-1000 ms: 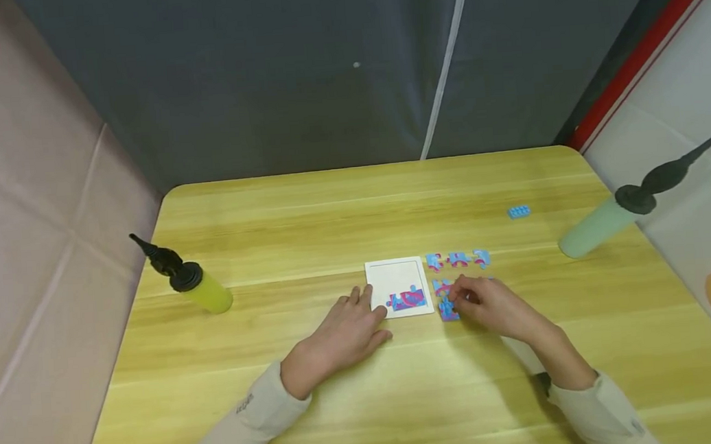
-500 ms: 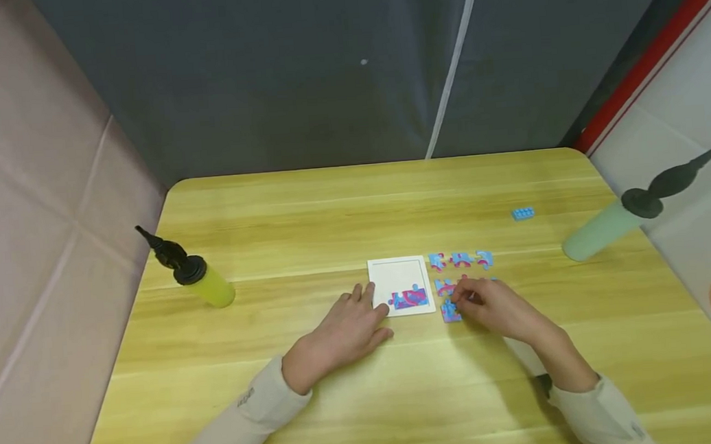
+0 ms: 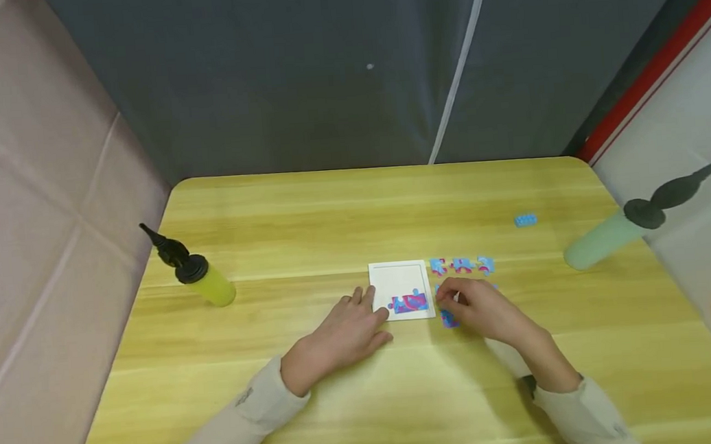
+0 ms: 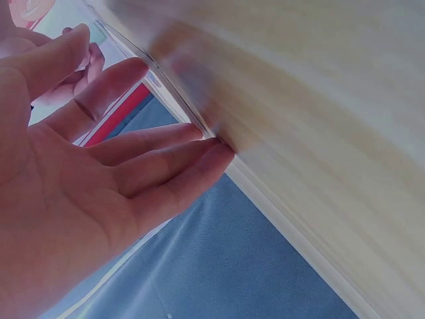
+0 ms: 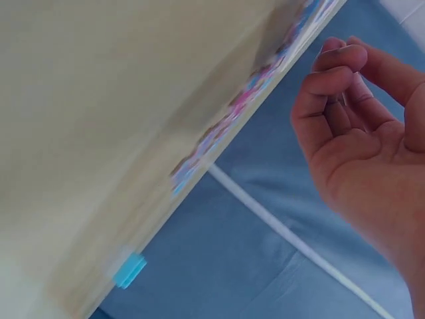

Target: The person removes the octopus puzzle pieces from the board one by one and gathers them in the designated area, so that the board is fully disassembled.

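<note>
My left hand [image 3: 344, 326] rests at the lower left of a white puzzle tray [image 3: 397, 279], fingers spread, fingertips on its edge. In the left wrist view the fingers of the left hand [image 4: 99, 153] are nearly straight and grip nothing. Joined blue-and-purple puzzle pieces [image 3: 409, 302] lie in the tray's lower right. My right hand [image 3: 482, 309] hovers just right of the tray, above loose puzzle pieces [image 3: 449, 320], partly hiding them. In the right wrist view the right hand [image 5: 358, 119] has curled fingers and thumb drawn together, with no piece showing between them.
A row of loose puzzle pieces [image 3: 462, 265] lies beyond my right hand. Farther right is a blue toy brick [image 3: 525, 220]. A yellow bottle [image 3: 213, 287] stands at the left and a pale green bottle [image 3: 601, 240] at the right, both with black tops.
My right hand has shifted slightly left towards the tray, covering more of the loose pieces. The left hand keeps its place on the tray's edge. The head view has moved a little.
</note>
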`<state>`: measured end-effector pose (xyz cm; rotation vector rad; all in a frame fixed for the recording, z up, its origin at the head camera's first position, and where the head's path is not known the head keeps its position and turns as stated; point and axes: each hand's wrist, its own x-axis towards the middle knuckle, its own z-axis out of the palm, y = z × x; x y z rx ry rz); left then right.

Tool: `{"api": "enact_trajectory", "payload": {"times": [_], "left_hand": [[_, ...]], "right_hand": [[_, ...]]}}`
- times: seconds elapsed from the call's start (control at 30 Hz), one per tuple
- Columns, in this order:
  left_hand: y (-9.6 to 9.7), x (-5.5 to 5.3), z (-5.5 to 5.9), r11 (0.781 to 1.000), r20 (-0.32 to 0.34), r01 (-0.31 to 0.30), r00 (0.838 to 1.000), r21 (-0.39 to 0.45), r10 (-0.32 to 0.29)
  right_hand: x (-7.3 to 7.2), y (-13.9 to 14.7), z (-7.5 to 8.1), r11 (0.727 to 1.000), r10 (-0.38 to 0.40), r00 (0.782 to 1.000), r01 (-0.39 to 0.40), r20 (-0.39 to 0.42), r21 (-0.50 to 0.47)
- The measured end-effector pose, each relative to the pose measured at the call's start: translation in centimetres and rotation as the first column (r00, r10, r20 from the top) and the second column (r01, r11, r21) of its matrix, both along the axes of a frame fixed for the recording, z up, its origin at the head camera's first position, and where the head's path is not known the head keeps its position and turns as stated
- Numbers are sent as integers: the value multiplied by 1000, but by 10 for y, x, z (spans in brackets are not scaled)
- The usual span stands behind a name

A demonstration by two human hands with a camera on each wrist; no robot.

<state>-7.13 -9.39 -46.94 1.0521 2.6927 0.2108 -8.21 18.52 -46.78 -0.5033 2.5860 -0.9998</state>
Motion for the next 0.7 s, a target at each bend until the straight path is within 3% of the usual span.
{"api": "enact_trajectory", "payload": {"times": [0.27,0.7], "left_hand": [[1,2,-5,1000,-1,3,1000,3,-3],[2,-2,-4,1000,-35,2,999,-4,-2]], "right_hand": [[-3,-24,-2,999,45,999,-45,-21,22],[-13,-47,-6,983,95,994,-85,-54,164]]}}
